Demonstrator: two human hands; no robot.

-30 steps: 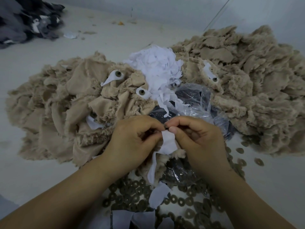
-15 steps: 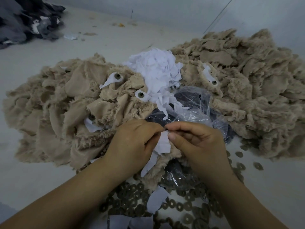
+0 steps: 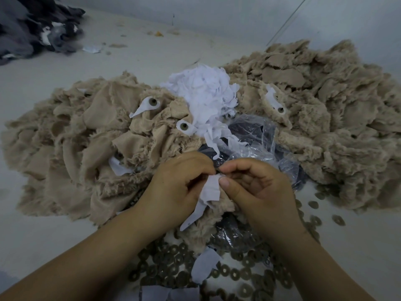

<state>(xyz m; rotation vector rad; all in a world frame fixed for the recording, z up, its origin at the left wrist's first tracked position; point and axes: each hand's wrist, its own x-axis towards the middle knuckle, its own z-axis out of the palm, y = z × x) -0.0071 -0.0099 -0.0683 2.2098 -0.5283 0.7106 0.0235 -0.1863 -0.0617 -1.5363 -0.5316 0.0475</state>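
Observation:
My left hand (image 3: 178, 187) and my right hand (image 3: 256, 190) meet at the middle of the view, fingers curled. Between them they pinch a small white fabric piece (image 3: 211, 190) lying on a tan furry fabric piece (image 3: 208, 227) that hangs below the hands. What sits under the fingertips is hidden. Under my wrists lie several dark washer-like rings (image 3: 173, 263). A clear plastic bag (image 3: 258, 140) with dark contents lies just beyond the hands.
Tan furry pieces are heaped at left (image 3: 76, 148) and right (image 3: 325, 118), some with plastic eyes on white patches (image 3: 152, 103). A mound of white scraps (image 3: 206, 92) sits between them. Dark cloth (image 3: 36, 27) lies far left. A wall (image 3: 238, 14) rises behind.
The hands stay together on the white piece; the right thumb has shifted onto its top edge and the fingers have worked slightly. The camera has tilted a little.

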